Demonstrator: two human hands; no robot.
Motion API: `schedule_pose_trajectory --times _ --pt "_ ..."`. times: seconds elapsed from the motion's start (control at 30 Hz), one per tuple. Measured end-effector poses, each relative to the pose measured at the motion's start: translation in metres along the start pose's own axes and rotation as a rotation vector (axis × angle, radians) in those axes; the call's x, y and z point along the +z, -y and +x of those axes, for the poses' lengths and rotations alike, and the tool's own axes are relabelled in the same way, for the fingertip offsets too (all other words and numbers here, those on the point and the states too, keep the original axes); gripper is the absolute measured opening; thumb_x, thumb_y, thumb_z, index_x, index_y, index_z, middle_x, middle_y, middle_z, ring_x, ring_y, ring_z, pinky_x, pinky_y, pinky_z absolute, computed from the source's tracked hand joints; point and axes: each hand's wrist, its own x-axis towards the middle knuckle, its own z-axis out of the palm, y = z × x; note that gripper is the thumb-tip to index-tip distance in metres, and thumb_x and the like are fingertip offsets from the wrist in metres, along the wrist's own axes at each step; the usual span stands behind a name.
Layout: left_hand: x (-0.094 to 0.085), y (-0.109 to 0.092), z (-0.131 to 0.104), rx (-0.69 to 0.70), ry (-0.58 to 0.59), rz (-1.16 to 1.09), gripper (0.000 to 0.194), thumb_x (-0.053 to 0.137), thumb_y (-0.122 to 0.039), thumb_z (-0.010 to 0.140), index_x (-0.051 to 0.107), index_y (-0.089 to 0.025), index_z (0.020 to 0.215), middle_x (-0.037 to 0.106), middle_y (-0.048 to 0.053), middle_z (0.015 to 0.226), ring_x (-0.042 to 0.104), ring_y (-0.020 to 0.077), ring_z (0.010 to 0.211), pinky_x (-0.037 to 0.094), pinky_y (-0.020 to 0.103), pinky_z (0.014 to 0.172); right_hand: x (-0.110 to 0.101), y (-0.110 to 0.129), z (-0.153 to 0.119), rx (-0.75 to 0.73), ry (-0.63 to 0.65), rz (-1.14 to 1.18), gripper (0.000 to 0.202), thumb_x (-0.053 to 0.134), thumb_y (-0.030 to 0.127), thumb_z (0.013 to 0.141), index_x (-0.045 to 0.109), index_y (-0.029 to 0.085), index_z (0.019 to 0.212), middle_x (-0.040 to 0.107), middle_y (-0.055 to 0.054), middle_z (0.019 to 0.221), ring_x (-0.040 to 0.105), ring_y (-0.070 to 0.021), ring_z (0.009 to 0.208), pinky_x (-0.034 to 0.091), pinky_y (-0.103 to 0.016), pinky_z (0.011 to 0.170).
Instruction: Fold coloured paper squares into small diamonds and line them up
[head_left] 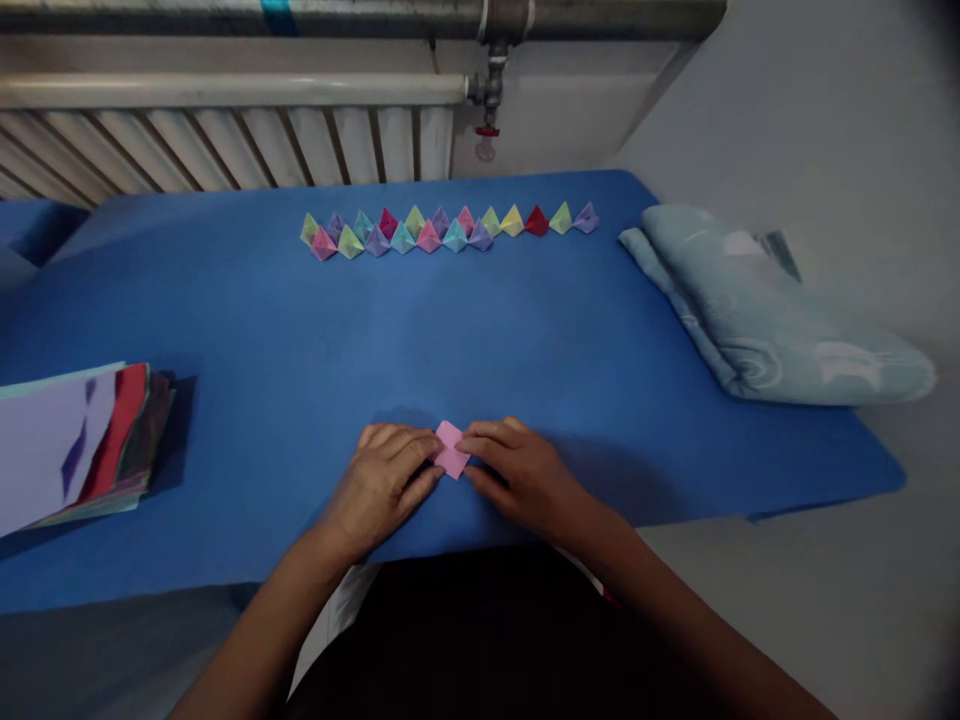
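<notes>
A small pink folded paper [452, 460] lies on the blue surface near its front edge, turned so that one corner points away from me. My left hand [386, 475] pinches its left corner, with thumb and fingers closed on the edge. From the other side, my right hand [523, 470] grips the right corner between thumb and fingertips. The fingers cover both side corners, so the folds there are hidden.
Folded paper pieces [428, 236] in several colours stand in two rows along the back. A stack of coloured paper [56, 450] lies at left, a folded grey-green blanket [780, 320] at right. Behind the blue-covered table [300, 340] are a radiator [232, 92] and a red-handled valve [487, 131].
</notes>
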Motion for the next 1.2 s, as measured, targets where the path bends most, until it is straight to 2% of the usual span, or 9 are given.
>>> schedule_pose_trajectory --times 0.2,0.5,0.6,0.83,1.03,1.2 --pt "-0.001 -0.001 0.000 0.004 -0.025 -0.013 0.019 0.051 -0.025 0.092 0.062 -0.021 0.107 0.070 0.004 0.104 0.060 0.0186 0.096 0.041 0.037 0.087 0.003 -0.003 0.000 -0.035 -0.028 -0.008 0.022 0.047 0.022 0.094 0.062 0.019 0.110 0.068 -0.010 0.107 0.061 -0.0211 0.096 0.048 -0.039 0.083" --pt "0.002 -0.002 -0.001 0.004 -0.052 0.030 0.017 0.050 -0.025 0.092 0.063 -0.021 0.102 0.069 0.006 0.103 0.060 0.0195 0.094 0.043 0.038 0.086 0.007 -0.005 0.001 -0.013 -0.038 -0.073 0.023 0.044 0.024 0.095 0.065 0.017 0.101 0.067 -0.010 0.099 0.059 -0.0200 0.086 0.049 -0.037 0.078" --pt "0.003 -0.002 0.000 -0.006 -0.062 0.033 0.017 0.049 -0.025 0.093 0.064 -0.021 0.101 0.069 0.006 0.102 0.060 0.0193 0.094 0.042 0.038 0.086 0.005 -0.005 -0.001 -0.012 0.002 -0.079 0.022 0.046 0.021 0.093 0.064 0.017 0.104 0.065 -0.011 0.100 0.058 -0.0205 0.088 0.049 -0.038 0.080" --pt "0.004 -0.003 0.001 0.009 -0.076 0.044 0.017 0.049 -0.023 0.093 0.063 -0.020 0.102 0.069 0.006 0.101 0.061 0.0191 0.093 0.043 0.037 0.085 0.005 -0.006 0.000 -0.003 -0.014 -0.101 0.021 0.044 0.016 0.092 0.064 0.016 0.099 0.065 -0.010 0.096 0.057 -0.0191 0.083 0.048 -0.036 0.077" --pt "0.006 -0.001 0.000 0.033 -0.058 0.084 0.020 0.047 -0.020 0.092 0.063 -0.021 0.105 0.068 0.007 0.103 0.060 0.0195 0.092 0.045 0.039 0.084 0.005 -0.009 0.001 -0.057 0.042 -0.106 0.022 0.045 0.013 0.091 0.062 0.019 0.102 0.066 -0.009 0.104 0.059 -0.0183 0.087 0.046 -0.035 0.080" --pt "0.008 -0.001 0.000 0.087 -0.098 0.135 0.022 0.045 -0.016 0.093 0.064 -0.020 0.103 0.068 0.007 0.107 0.059 0.0214 0.098 0.045 0.041 0.087 0.006 -0.011 0.001 -0.118 0.044 -0.114 0.023 0.045 0.010 0.089 0.060 0.019 0.104 0.066 -0.008 0.109 0.058 -0.0179 0.087 0.045 -0.034 0.078"
